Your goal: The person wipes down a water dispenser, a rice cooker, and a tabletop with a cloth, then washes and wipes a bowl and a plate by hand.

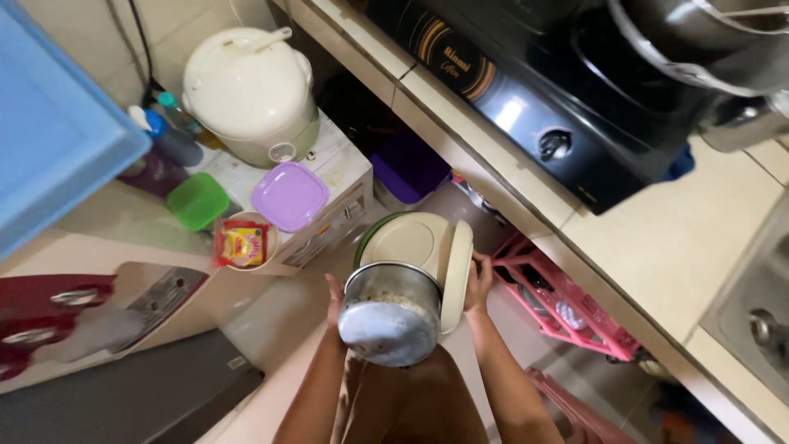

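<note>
Left hand (pixel 334 301) and right hand (pixel 479 283) press flat against opposite sides of the metal pot (pixel 389 319), lifted between them just before the open cooker (pixel 419 247); a palm-only hold could probably slip, spilling it

A small red and yellow printed packet (pixel 242 244) sits inside a round pale bowl (pixel 249 240) at the near corner of the white low cabinet (pixel 341 168), left of centre. The packet is roughly square, red round the edges with a yellow patch in the middle.

Far right of it, on the front face of the black glass stove (pixel 526 99), there is a gold printed label (pixel 457 64): curved gold bands with a short line of pale lettering beside them, just left of the round control knob (pixel 554 145).

A small pale sticker (pixel 237 362) lies on the dark grey flat surface (pixel 140 399) at the near left; its print is too small to tell.
</note>
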